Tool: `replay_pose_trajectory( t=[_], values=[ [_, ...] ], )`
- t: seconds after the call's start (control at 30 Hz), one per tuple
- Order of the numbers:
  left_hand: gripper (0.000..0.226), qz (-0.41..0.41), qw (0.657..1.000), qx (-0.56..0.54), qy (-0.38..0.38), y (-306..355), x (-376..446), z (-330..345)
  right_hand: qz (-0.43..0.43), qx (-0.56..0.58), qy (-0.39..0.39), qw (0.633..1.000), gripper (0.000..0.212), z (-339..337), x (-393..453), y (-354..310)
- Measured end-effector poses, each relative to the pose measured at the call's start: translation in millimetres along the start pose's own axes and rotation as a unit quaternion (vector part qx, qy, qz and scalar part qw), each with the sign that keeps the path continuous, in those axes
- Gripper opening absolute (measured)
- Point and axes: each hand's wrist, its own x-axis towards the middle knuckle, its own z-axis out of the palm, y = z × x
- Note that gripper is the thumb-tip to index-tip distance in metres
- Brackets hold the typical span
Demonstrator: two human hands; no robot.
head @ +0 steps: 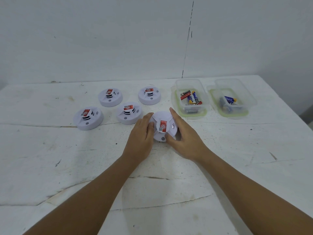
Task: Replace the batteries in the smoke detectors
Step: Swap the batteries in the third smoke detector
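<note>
Cupping the smoke detector (163, 127) by its rim, both hands curl round a light, stiff, smooth plastic shell (probably slippery).

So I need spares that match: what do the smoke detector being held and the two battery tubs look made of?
The held smoke detector looks like white moulded plastic with a smooth matt shell and a red paper-like sticker. The left tub and right tub seem to be clear, slightly glossy plastic, since the batteries show through their walls; their pale green rims may be a softer seal.

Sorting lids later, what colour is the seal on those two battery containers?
Light green, on both clear containers; head view.
</note>
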Motion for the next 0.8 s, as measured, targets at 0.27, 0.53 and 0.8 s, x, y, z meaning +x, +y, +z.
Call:
replay_pose_trajectory(
  t=[0.27,0.53,0.8],
  values=[
    [0.042,-0.001,1.000,-0.002,0.000,0.0,-0.4,0.0,-0.001,0.000,-0.001,1.000,0.088,-0.2,-0.1,-0.2],
    [0.051,-0.015,1.000,-0.005,-0.003,3.2,-1.2,-0.2,-0.005,0.000,0.001,1.000,0.089,0.2,0.3,0.8],
    [0.041,-0.011,1.000,-0.006,-0.002,5.3,-2.0,-2.0,-0.006,0.006,-0.003,1.000,0.089,1.0,1.0,2.6]
  ],
)
